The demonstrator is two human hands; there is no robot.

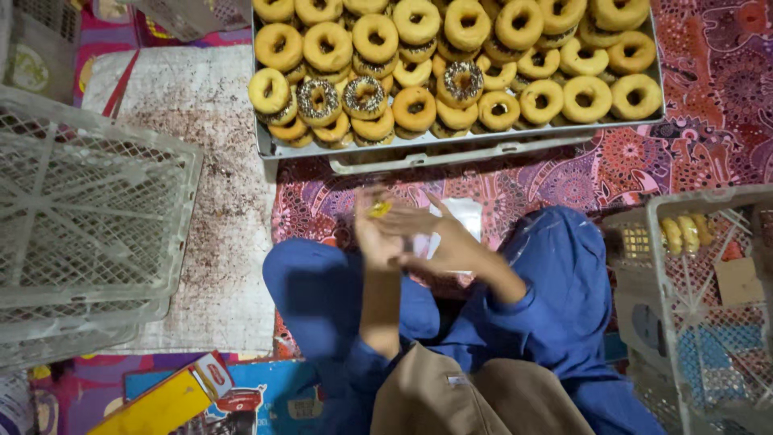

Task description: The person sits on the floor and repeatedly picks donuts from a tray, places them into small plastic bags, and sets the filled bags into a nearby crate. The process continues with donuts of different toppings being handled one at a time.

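Blue-sleeved arms are rising mid-frame, left hand (378, 234) pinching a small yellow piece (379, 209) at its fingertips while right hand (439, 238), fingers spread, is steadying a clear bag (459, 221) below the doughnut tray (451, 145).

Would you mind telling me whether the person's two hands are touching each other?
Touching. In the head view the left hand and the right hand overlap above the lap, with no gap visible between them.
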